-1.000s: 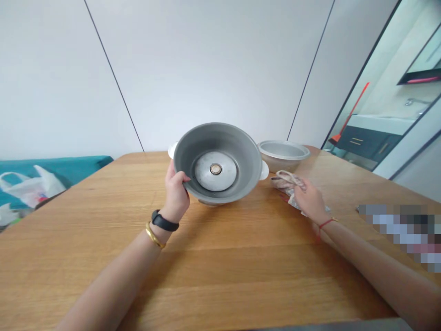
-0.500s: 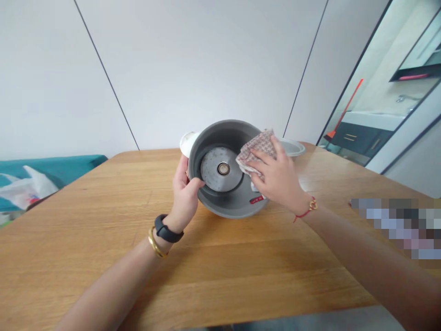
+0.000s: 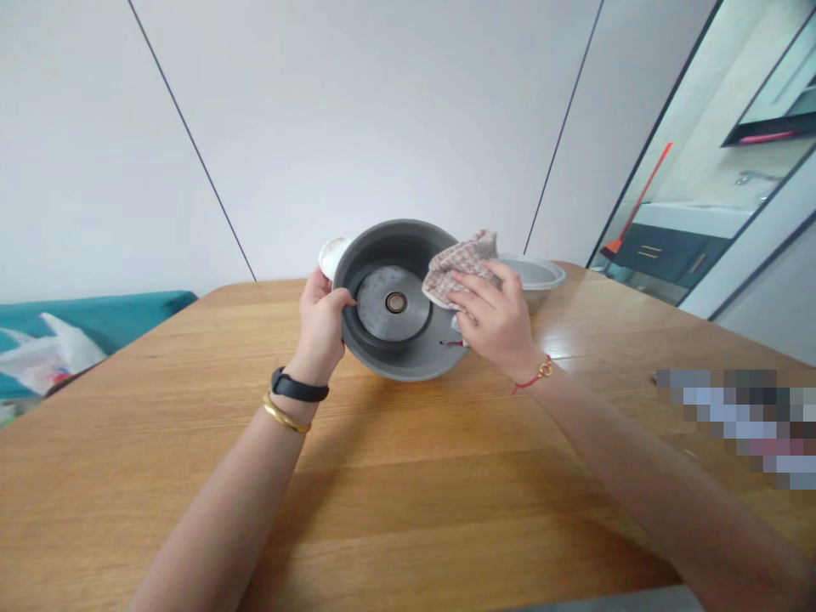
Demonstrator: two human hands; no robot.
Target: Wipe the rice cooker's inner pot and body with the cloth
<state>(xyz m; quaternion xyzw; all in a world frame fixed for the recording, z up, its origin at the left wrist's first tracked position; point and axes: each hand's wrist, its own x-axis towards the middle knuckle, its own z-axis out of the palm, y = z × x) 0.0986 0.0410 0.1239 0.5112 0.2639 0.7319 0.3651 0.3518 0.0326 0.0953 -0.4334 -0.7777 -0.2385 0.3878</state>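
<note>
The deep grey round pot (image 3: 396, 240) with a metal disc inside is tilted towards you over the brown wooden counter (image 3: 395, 476). Your left hand (image 3: 322, 323) pinches its left rim, thumb inside; your right hand (image 3: 501, 327) grips a brown-and-white patterned cloth (image 3: 454, 274) at its right side. Hard pressure there could twist that one-sided hold loose, perhaps knocking the pale round basin (image 3: 534, 272) behind.
</note>
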